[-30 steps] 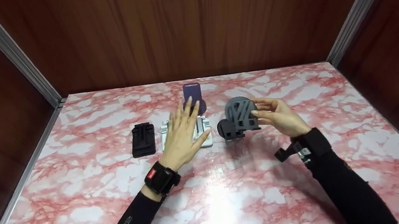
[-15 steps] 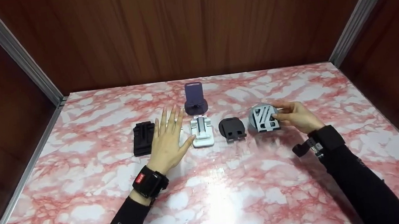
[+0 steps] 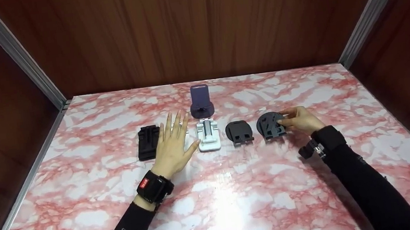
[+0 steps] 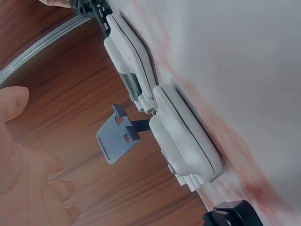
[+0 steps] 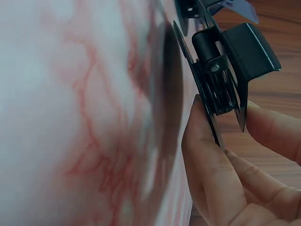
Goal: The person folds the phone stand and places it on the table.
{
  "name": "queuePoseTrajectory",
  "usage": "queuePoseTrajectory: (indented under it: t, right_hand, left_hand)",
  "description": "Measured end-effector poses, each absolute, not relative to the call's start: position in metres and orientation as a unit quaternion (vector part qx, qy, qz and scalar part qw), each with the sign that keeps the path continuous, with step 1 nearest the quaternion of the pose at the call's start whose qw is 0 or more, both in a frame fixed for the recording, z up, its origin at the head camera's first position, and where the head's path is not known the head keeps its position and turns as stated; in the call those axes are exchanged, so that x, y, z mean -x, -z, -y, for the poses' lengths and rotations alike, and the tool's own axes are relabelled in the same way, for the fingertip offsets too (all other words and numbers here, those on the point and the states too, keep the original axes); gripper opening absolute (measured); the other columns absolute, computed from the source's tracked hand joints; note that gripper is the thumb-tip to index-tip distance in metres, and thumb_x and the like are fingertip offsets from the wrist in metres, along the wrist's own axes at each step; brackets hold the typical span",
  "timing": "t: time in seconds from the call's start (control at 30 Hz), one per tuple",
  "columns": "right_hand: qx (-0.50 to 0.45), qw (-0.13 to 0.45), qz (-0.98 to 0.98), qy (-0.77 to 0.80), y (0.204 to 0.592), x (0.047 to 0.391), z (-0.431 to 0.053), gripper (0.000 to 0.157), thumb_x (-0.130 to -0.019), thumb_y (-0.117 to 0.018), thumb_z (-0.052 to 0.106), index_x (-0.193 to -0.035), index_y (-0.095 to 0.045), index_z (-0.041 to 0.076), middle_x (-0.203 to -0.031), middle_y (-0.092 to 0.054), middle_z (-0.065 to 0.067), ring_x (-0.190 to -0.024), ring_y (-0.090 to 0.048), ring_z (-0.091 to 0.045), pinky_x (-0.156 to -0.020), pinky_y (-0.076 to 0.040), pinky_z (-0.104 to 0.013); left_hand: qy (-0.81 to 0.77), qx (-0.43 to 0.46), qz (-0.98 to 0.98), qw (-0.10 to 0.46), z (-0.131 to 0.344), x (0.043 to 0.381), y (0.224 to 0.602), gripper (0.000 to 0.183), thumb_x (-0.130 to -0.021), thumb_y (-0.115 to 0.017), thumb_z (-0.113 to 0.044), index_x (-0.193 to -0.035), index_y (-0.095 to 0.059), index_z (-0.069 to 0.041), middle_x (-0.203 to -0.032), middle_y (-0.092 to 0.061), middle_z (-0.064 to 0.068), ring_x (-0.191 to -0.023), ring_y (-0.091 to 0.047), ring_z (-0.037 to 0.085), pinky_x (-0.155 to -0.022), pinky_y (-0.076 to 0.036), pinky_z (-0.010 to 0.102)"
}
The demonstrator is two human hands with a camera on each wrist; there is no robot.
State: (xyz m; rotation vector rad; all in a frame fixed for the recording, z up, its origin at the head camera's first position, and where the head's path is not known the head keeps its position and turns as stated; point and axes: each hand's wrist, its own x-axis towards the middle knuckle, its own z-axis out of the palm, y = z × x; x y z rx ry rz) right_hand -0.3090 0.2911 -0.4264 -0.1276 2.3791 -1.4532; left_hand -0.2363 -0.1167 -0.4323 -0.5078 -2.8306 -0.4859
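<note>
My right hand [image 3: 301, 120] pinches a dark grey folding phone stand [image 3: 268, 124] by its right edge, thumb on top and fingers at its round base. In the right wrist view this folded stand [image 5: 207, 70] is low over the tabletop, with fingers on the base's underside. A similar round dark stand [image 3: 239, 130] lies to its left. My left hand [image 3: 172, 150] is spread with straight fingers above a white phone stand, mostly hidden in the head view. That white stand [image 4: 186, 136] shows in the left wrist view, beside another white stand [image 3: 209, 139]. The left hand holds nothing.
A black folded phone stand [image 3: 148, 144] lies at the row's left end. Behind the row, a purple phone stand [image 3: 200, 96] stands upright. The pink-and-white marbled table [image 3: 222, 204] is enclosed by brown wood-grain panels [image 3: 196, 28] with metal corner rails.
My right hand has carried the grey stand rightward from above the other round stand and lowered it at the row's right end. My left hand has shifted left, uncovering one white stand.
</note>
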Motion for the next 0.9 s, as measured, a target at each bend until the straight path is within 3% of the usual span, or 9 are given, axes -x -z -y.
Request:
queuePoseTrajectory:
  t: [0.2, 0.4, 0.67, 0.9]
  right_hand:
    - [0.047, 0.163, -0.874, 0.454, 0.426, 0.312, -0.290, 0.057, -0.097, -0.061, 0.015, -0.144, -0.041, -0.011, -0.126, -0.055, -0.029, -0.075, -0.062, 0.001, -0.069, -0.055, -0.017]
    - [0.061, 0.145, -0.901, 0.405, 0.426, 0.316, -0.290, 0.054, -0.096, -0.064, 0.016, -0.138, -0.047, -0.014, -0.114, -0.060, -0.027, -0.074, -0.060, -0.001, -0.065, -0.054, -0.017]
    - [0.070, 0.152, -0.906, 0.389, 0.428, 0.317, -0.293, 0.056, -0.096, -0.063, 0.018, -0.139, -0.046, -0.013, -0.124, -0.058, -0.034, -0.075, -0.061, -0.004, -0.065, -0.053, -0.018]
    - [0.095, 0.132, -0.924, 0.347, 0.427, 0.320, -0.294, 0.053, -0.094, -0.067, 0.021, -0.134, -0.054, -0.011, -0.118, -0.064, -0.031, -0.092, -0.062, -0.017, -0.073, -0.048, -0.018]
  left_hand:
    - [0.163, 0.174, 0.965, 0.114, 0.117, 0.237, 0.433, 0.081, -0.099, -0.045, -0.053, -0.159, -0.012, -0.009, -0.167, -0.007, 0.011, -0.154, 0.000, 0.034, -0.125, -0.005, 0.057]
    - [0.165, 0.177, 0.963, 0.118, 0.117, 0.236, 0.433, 0.081, -0.099, -0.049, -0.050, -0.158, -0.015, -0.007, -0.167, -0.011, 0.013, -0.154, -0.003, 0.035, -0.125, -0.006, 0.057]
    - [0.161, 0.176, 0.964, 0.113, 0.117, 0.238, 0.435, 0.081, -0.099, -0.048, -0.051, -0.158, -0.015, -0.007, -0.167, -0.010, 0.013, -0.154, -0.003, 0.036, -0.125, -0.006, 0.057]
    - [0.156, 0.174, 0.966, 0.107, 0.117, 0.238, 0.436, 0.081, -0.099, -0.047, -0.051, -0.158, -0.015, -0.007, -0.167, -0.011, 0.013, -0.154, -0.005, 0.037, -0.125, -0.006, 0.056]
